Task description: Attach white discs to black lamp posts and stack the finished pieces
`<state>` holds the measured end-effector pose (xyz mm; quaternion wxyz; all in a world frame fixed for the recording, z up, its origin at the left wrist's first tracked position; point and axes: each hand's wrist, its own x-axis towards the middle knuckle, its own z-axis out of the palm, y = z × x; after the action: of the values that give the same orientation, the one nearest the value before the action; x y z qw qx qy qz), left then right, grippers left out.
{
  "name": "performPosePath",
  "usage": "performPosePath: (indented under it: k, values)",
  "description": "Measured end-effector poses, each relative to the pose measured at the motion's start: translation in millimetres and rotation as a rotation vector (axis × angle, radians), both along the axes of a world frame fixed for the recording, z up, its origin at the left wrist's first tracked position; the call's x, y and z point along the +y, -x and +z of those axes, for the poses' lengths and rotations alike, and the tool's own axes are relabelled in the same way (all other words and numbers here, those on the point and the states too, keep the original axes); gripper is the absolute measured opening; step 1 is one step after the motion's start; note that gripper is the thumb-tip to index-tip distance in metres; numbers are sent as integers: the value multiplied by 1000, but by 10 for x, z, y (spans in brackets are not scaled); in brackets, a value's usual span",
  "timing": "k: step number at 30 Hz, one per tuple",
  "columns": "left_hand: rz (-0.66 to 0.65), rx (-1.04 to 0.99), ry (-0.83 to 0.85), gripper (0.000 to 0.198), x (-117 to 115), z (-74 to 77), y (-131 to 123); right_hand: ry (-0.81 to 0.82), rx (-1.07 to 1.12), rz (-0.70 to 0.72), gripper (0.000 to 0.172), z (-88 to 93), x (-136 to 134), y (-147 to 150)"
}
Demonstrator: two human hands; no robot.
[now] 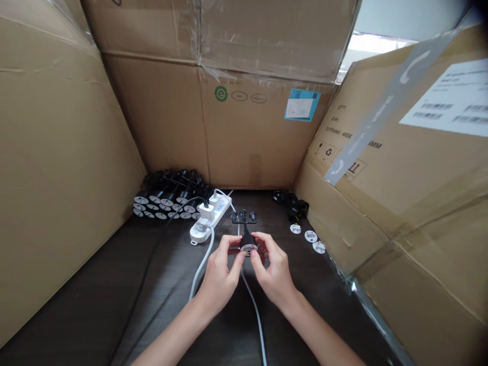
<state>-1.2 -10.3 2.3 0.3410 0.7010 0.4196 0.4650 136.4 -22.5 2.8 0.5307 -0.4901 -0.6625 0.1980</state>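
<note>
A small black cylinder fixture point(249, 242) sits between both hands, its pale round end face turned toward me. From its far end runs a stem to a crossbar with three small black heads point(243, 217). My left hand point(224, 264) grips the cylinder's left side, thumb at the lower rim of the end face, by a small yellow spot. My right hand point(272, 262) holds the right side, its thumb also at the rim. Some fingers are hidden behind the cylinder.
Similar black fixtures point(168, 195) lie stacked at the back left. A white power strip point(211, 218) with plugs and cables stands nearby. Black parts point(293, 204) and white discs point(310, 236) lie at right. Cardboard boxes point(251, 142) wall in the dark table point(301, 274).
</note>
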Motion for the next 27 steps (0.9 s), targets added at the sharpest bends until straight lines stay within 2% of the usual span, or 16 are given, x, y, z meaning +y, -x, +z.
performPosePath:
  k: [5, 11, 21, 27]
  values:
    - [30, 19, -3, 31, 4, -1, -13, 4, -57, 36, 37, -41, 4, -13]
    - [21, 96, -6, 27, 23, 3, 8, -1, -80, 93, 37, -80, 51, -26]
    - [10, 203, -237, 27, 74, -45, 72, -99, -26, 98, 34, -69, 1, 14]
    - [-21, 215, -300, 30, 120, -49, 87, -140, -45, 97, 37, -69, 7, 5]
